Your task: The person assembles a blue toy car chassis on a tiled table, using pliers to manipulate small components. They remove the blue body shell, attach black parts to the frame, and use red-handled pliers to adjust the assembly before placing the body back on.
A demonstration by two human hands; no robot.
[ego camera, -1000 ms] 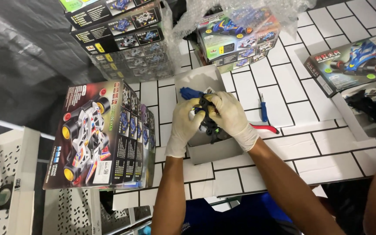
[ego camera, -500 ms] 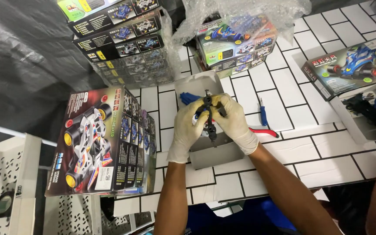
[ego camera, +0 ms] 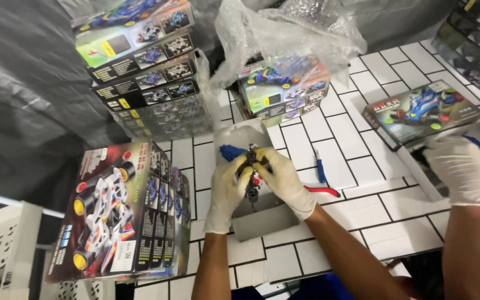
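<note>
My left hand (ego camera: pixel 226 191) and my right hand (ego camera: pixel 282 180), both in white gloves, grip a small black toy car chassis (ego camera: pixel 251 178) between them, held on edge. The chassis hangs over an open grey cardboard tray (ego camera: pixel 262 219) on the white tiled table (ego camera: pixel 351 150). A blue part (ego camera: pixel 231 152) lies at the tray's far end, just past my fingers. To the right of my right hand lie a small blue tool (ego camera: pixel 320 168) and a red-handled tool (ego camera: pixel 324 190).
A large toy car box (ego camera: pixel 120 214) stands at the left. More such boxes are stacked at the back left (ego camera: pixel 140 61), and some sit under clear plastic wrap (ego camera: pixel 284 89). Another box (ego camera: pixel 420 111) lies at the right. A co-worker's gloved hand (ego camera: pixel 465 169) rests at the right edge.
My hands have turned the chassis from lying flat to standing on edge, and lifted it slightly over the tray. The co-worker's gloved hand has come into view at the right.
</note>
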